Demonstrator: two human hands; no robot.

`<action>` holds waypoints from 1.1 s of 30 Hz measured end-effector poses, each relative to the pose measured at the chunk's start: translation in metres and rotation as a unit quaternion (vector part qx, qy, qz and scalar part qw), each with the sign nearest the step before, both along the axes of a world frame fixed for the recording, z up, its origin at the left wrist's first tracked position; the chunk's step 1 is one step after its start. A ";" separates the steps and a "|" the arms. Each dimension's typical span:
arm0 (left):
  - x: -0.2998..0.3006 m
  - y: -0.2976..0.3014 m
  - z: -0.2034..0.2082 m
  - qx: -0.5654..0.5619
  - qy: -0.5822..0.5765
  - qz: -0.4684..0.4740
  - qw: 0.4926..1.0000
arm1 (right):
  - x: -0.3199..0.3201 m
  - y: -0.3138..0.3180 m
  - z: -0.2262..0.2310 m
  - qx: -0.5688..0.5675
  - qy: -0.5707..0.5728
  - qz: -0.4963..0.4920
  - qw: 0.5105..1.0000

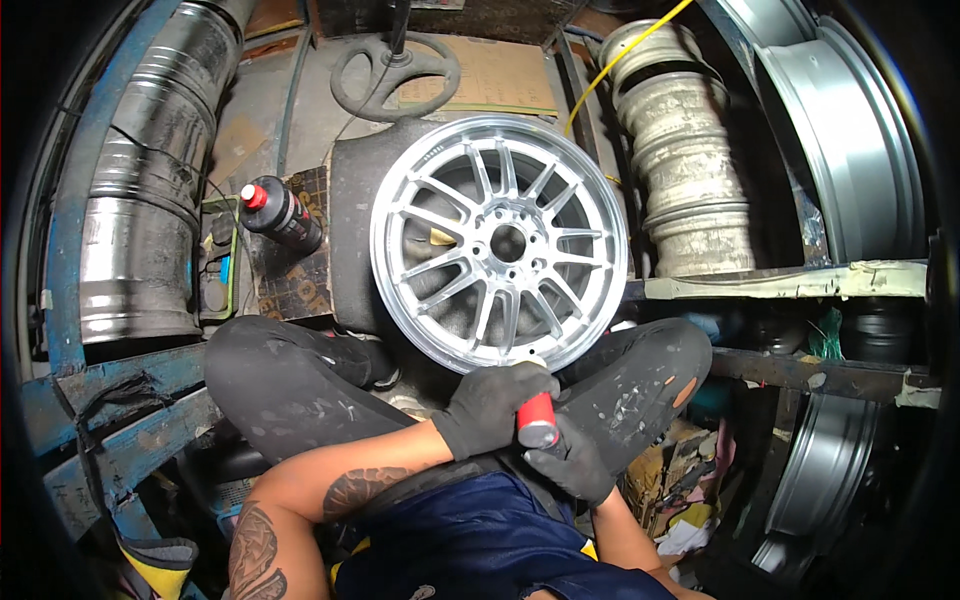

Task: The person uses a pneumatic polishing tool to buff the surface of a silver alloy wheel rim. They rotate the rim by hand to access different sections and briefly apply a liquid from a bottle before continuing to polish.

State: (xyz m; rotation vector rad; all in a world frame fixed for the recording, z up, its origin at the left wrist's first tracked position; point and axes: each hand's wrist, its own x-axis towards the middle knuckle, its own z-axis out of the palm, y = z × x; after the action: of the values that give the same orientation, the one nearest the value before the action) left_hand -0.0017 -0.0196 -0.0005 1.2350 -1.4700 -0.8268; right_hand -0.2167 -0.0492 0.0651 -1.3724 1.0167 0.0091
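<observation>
A silver multi-spoke alloy wheel (590, 325) faces up in front of me, its near rim between my knees. My left hand (487, 408), in a black glove, is wrapped round a red cylindrical hand tool (537, 412) with a grey rounded end. The tool is at the wheel's near edge; a pale piece shows there beyond my fingers, and whether it touches the rim I cannot tell. My right hand (575, 462), also black-gloved, is closed against the tool's near right side, with its fingers partly hidden.
A dark bottle with a red cap (288, 217) stands left of the wheel on a patterned board. Beyond is a grey steering-wheel-shaped ring (440, 100). Stacked rims (690, 160) line the right, metal drums (150, 180) the left. A yellow hose (625, 55) hangs at the back right.
</observation>
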 end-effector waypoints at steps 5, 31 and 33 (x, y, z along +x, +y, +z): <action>-0.030 0.003 -0.007 0.164 0.295 0.075 0.938 | 0.036 -0.033 -0.002 0.048 -0.051 -0.154 0.986; 0.009 -0.022 0.003 0.229 0.507 -0.066 0.828 | 0.110 -0.093 -0.003 0.143 0.005 -0.134 0.981; 0.007 -0.022 0.004 0.222 0.517 -0.058 0.825 | 0.110 -0.092 -0.004 0.138 0.009 -0.135 0.981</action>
State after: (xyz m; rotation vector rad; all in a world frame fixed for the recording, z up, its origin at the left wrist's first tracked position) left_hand 0.0055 -0.0411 0.0033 0.7442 -0.4553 -1.6510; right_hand -0.1063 -0.1413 0.0614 -0.9787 1.1640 -0.0384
